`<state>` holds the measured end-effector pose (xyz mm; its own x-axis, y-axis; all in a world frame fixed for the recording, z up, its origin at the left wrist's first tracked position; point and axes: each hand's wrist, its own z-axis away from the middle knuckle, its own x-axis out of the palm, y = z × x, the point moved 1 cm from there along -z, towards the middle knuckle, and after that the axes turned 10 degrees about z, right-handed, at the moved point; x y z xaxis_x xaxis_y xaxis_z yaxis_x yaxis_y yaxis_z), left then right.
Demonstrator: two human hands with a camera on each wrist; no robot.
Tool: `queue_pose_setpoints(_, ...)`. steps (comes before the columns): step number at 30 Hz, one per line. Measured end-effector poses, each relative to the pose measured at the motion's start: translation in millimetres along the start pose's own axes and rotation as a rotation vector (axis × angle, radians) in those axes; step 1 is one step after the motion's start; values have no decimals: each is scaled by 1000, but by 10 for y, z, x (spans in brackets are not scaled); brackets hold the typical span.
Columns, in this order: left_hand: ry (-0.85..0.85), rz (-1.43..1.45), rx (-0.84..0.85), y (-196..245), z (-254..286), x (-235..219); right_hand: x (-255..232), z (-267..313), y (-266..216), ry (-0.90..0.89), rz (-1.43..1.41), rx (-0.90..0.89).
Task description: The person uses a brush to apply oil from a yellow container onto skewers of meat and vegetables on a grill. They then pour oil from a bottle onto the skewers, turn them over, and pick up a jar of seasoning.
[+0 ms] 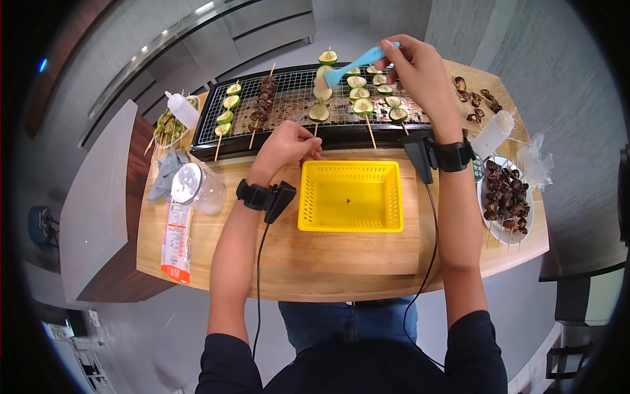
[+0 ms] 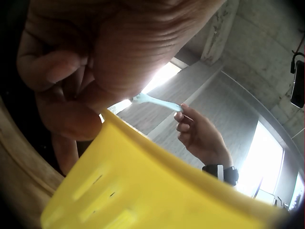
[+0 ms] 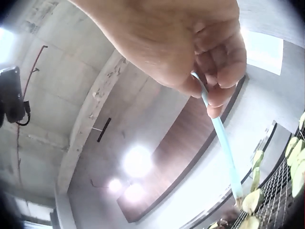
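**One blue brush (image 1: 357, 62) over one green-edged skewer (image 1: 319, 113)**

Treating the yellow basket (image 1: 351, 229) as the middle of the clock, the grill (image 1: 295, 92) is at 12 and the right hand (image 1: 417, 69) at 1. That grip is a closed pinch high on the handle, I'd guess to keep fingers well off the mesh while the bristles reach the slices (no idea if it's actually hot). The bristle end is blurry, so I can't swear to contact.

The left hand (image 1: 289, 148) sits between 10 and 11, fingers curled in. Its grip looks pinched on the near end of the stick, probably to steady it, though the left wrist view hides the stick itself.

Neighbouring skewers (image 1: 362, 106) have their sticks pointing toward 6, presumably for easy grabbing. The squeeze bottle (image 1: 493, 130) at 2 and dark skewers (image 1: 505, 197) at 3 share the counter (image 1: 152, 236), likely for quick reach.

Looks-wise, the worked skewer is third from the left at the grill: round slices, pale yellowish flesh, green skin, top slice poking past the 12 o'clock edge. The brush is plain light blue, slim-handled, wider at the head.
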<state>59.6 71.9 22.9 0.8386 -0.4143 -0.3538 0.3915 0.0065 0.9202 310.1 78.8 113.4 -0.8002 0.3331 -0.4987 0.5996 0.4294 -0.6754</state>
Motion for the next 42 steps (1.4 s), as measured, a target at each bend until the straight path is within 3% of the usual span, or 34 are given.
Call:
queue_pose_setpoints(4,-4,0,-11,44,24,3,115,6,88,19,-46,-43)
queue_pose_setpoints(8,-19,0,-20,12,9,-15,67,-19,135,34,85,-12)
queue_pose_setpoints(10,-9,22,-7,-11,4,-13,7,-33,135,124,185,10)
queue_pose_setpoints(18,-11,-4,6,-10,-8,-5,97,-24,143,63,-8,6)
queue_pose_setpoints(20,-6,-6,6,3,2,-10,42,-32,173,112,217,7)
queue_pose_setpoints(26,-29,16,18,-44,-19,-12,-39,-64,267,172,408,11)
queue_pose_setpoints(42,31,2,-17,38,20,1,-106,-53,185,178,244,28)
